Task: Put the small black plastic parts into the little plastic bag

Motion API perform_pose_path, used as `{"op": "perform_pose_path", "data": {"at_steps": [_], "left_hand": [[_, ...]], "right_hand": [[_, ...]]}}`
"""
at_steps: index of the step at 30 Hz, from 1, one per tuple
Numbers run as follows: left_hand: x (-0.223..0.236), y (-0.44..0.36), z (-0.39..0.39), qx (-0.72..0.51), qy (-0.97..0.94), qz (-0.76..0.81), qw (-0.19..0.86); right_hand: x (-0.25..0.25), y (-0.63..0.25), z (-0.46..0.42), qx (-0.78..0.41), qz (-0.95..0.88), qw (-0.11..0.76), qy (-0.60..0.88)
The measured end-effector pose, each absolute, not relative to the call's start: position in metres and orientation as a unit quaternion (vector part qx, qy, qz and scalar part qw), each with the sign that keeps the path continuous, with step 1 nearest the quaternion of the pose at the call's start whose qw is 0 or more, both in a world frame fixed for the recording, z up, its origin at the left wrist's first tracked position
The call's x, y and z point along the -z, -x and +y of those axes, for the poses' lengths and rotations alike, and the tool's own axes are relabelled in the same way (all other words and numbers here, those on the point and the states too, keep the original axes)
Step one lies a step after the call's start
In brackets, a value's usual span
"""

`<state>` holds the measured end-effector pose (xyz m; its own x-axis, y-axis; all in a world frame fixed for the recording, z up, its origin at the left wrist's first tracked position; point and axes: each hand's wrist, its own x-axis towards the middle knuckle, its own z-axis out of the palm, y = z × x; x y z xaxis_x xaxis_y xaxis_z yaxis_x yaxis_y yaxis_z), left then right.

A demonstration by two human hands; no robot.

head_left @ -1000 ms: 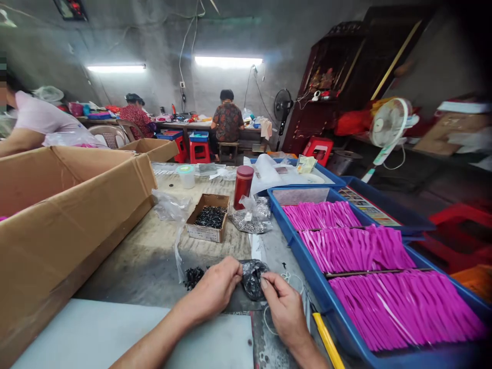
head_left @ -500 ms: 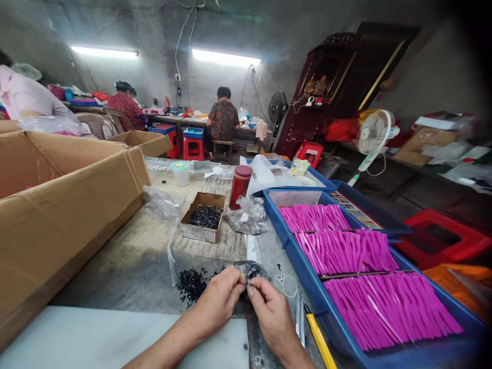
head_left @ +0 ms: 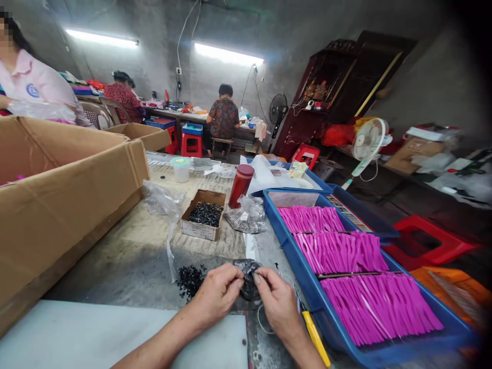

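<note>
My left hand (head_left: pixel 220 290) is closed in a pinch at the left side of a crumpled black plastic bag (head_left: pixel 249 292) on the table. Whatever is between its fingertips is too small to make out. My right hand (head_left: pixel 279 300) pinches at the bag's right side, thumb and forefinger against its opening; what they hold is hidden. Beside my left hand lies a loose pile of small black pieces (head_left: pixel 189 281). A white elastic loop (head_left: pixel 263 320) and a yellow-handled tool (head_left: pixel 315 338) lie near my right hand.
A small carton (head_left: pixel 203 215) of dark pins stands ahead, beside a red canister (head_left: pixel 241 185) and a clear bag (head_left: pixel 248 215) of metal bits. A blue tray (head_left: pixel 280 243) of magenta strips borders the right; a big cardboard box (head_left: pixel 73 220) borders the left. A white board (head_left: pixel 126 333) lies in front.
My fingertips came together in front of the black bag, then parted again, the right ones returning to its opening. The view has shifted slightly. A co-worker at left has straightened up.
</note>
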<state>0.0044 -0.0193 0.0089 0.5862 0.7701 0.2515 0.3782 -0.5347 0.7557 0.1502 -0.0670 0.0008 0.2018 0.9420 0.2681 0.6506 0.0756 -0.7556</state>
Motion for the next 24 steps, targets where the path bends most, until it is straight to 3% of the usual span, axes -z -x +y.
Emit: {"op": "perform_pose_path", "data": {"at_steps": [14, 24], "left_hand": [[-0.006, -0.001, -0.014, -0.329, -0.802, 0.372, 0.332], [-0.004, -0.002, -0.012, -0.307, -0.808, 0.372, 0.339]], "right_hand": [[0.01, -0.156, -0.046, -0.104, -0.74, 0.128, 0.652], [0.004, -0.152, -0.045, -0.081, -0.758, 0.055, 0.645]]}}
